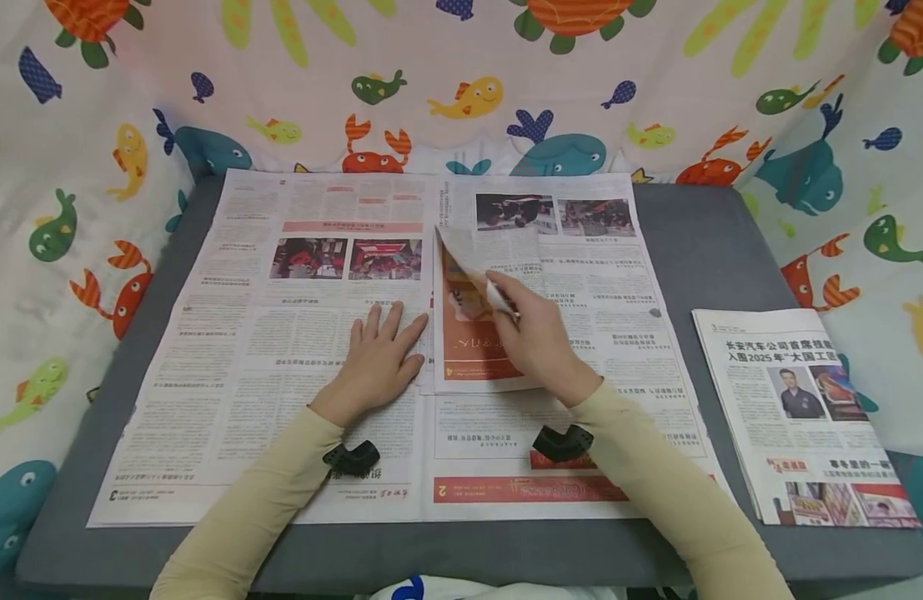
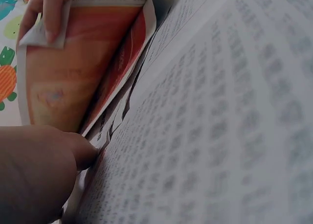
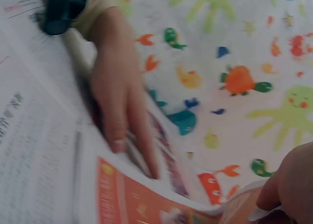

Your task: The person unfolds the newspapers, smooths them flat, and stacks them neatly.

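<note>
A newspaper [image 1: 206, 333] lies spread on the grey table, its print upside down in the head view. On its right page is a smaller folded newspaper piece [image 1: 472, 358] with an orange printed panel. My right hand [image 1: 539, 337] pinches the edge of this piece, which is lifted and curls up from the page beneath. In the left wrist view the orange panel [image 2: 93, 33] stands raised under the right hand's fingers. My left hand [image 1: 374, 362] rests on the left page beside the centre fold, fingers spread. The right wrist view shows the left hand [image 3: 120, 92] beyond the orange sheet.
A folded stack of newspaper [image 1: 799, 433] lies at the table's right edge. The grey table [image 1: 701, 242] shows around the sheets. A curtain [image 1: 296, 100] printed with sea animals surrounds the back and sides. A small grey spot [image 1: 654, 312] marks the right page.
</note>
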{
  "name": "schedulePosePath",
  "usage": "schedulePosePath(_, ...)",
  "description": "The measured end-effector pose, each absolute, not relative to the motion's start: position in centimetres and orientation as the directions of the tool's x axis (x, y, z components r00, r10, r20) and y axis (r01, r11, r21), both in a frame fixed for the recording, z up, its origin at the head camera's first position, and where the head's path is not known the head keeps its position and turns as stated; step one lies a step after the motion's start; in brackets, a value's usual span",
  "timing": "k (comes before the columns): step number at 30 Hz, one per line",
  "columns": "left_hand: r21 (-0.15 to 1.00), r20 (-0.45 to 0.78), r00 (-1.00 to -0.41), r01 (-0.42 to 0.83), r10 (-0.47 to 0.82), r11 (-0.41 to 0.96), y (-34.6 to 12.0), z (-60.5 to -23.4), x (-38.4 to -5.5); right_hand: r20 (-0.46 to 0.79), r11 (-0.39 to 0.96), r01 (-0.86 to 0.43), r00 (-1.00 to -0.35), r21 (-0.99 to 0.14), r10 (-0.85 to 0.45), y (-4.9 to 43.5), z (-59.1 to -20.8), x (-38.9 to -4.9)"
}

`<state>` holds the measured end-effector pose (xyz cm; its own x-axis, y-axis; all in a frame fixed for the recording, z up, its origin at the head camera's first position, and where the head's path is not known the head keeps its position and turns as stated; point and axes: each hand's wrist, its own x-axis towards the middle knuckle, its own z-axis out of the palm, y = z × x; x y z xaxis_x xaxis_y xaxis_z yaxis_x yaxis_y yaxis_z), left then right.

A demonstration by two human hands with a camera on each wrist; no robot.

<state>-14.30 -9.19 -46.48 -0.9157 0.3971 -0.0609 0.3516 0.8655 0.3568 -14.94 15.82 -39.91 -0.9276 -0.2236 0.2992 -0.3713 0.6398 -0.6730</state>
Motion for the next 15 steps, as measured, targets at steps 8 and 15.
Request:
schedulePosePath(8, 0.366, -0.065, -0.919, 0.340, 0.388, 0.866, -9.3, -46.3, -14.2, 0.353, 0.567, -0.275, -0.935, -0.776, 0.030, 22.2, -38.2, -14.1)
schedulePosePath(15, 0.380, -0.081, -0.914, 0.341, 0.398, 0.860, -9.2, -46.0, -14.2, 0.151, 0.475, -0.071, -0.979, -0.877, 0.134, 27.0, -39.6, -12.8)
